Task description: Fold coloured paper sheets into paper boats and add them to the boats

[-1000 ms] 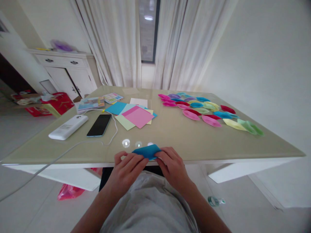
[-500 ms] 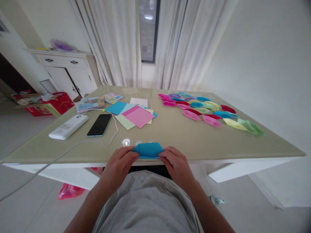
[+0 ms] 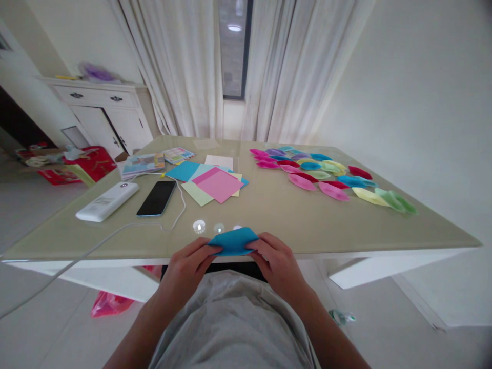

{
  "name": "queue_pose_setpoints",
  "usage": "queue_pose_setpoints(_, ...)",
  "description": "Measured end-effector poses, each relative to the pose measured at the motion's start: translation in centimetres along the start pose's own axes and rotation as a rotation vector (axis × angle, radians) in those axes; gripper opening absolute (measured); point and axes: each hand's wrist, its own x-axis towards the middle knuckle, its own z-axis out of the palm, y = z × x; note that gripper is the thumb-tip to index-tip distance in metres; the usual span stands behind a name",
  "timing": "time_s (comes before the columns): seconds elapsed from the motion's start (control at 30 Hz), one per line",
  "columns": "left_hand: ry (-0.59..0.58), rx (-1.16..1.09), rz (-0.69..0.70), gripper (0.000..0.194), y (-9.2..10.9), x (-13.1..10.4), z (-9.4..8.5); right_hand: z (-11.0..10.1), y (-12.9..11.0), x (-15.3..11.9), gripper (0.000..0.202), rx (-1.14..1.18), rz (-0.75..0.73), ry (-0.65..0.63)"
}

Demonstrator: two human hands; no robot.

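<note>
A folded piece of blue paper (image 3: 234, 242) is held above the table's front edge. My left hand (image 3: 192, 257) pinches its left end, and my right hand (image 3: 272, 253) grips its right end; the fingers of both are closed on it. Beyond it, to the left, lies a loose pile of square paper sheets, a pink sheet (image 3: 223, 185) on top, with blue, pale green and yellow ones beneath. At the right, rows of folded paper shapes (image 3: 333, 191) in pink, red, blue, yellow and green rest on the table.
On the table's (image 3: 265, 215) left side are a white power bank (image 3: 107, 202), a black-screened phone (image 3: 157, 199), a white cable (image 3: 115, 230) trailing off the edge, and booklets (image 3: 143, 164). A white cabinet (image 3: 103, 110) stands behind at left, and curtains (image 3: 184, 66) hang at the back.
The blue paper has tilted, its right end now higher, and more of its face shows. Both hands keep hold of its ends and have shifted only slightly.
</note>
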Motion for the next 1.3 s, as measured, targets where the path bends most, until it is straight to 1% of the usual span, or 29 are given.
queue_pose_setpoints(0.13, -0.004, -0.007, -0.012, 0.02, 0.1, -0.1, -0.2, -0.1, -0.3, 0.0, 0.017, -0.044, -0.037, 0.024)
queue_pose_setpoints(0.2, -0.002, -0.021, -0.033, 0.018, 0.3, 0.1, -0.3, -0.3, -0.4, 0.0, 0.017, -0.047, -0.034, 0.028)
queue_pose_setpoints(0.3, -0.035, -0.065, -0.059, 0.015, 0.6, 0.3, -0.3, -0.7, -0.5, 0.0, 0.017, -0.031, -0.018, 0.021)
queue_pose_setpoints(0.37, -0.046, -0.091, -0.059, 0.017, 0.8, 0.4, -0.3, -0.9, -0.6, 0.0, 0.017, -0.033, -0.022, 0.015)
queue_pose_setpoints(0.5, -0.027, -0.11, -0.065, 0.023, 1.2, 0.3, -0.5, -1.1, -0.8, -0.1, 0.019, -0.07, -0.072, 0.038)
queue_pose_setpoints(0.6, -0.05, -0.112, -0.078, 0.024, 1.2, 0.2, -0.9, -1.3, -1.0, 0.0, 0.021, -0.081, -0.089, 0.042)
queue_pose_setpoints(0.73, -0.076, -0.115, -0.056, 0.024, 1.1, 0.1, -1.1, -1.4, -0.8, 0.0, 0.026, -0.113, -0.11, 0.02)
queue_pose_setpoints(0.87, -0.056, -0.047, -0.03, 0.02, 1.0, 0.3, -0.6, -0.9, -0.4, 0.0, 0.029, -0.206, -0.153, 0.011)
queue_pose_setpoints(0.97, -0.041, -0.023, -0.007, 0.02, 1.3, 0.4, -0.1, -0.6, -0.8, -0.1, 0.029, -0.161, -0.134, -0.034)
queue_pose_setpoints(1.1, -0.014, -0.026, 0.032, 0.026, 2.0, 0.3, 0.3, -0.4, -1.6, 0.0, 0.018, -0.052, -0.111, -0.12)
queue_pose_setpoints(1.3, -0.03, -0.057, 0.013, 0.026, 2.0, 0.4, 0.0, -0.9, -1.5, 0.0, 0.021, -0.011, -0.106, -0.051)
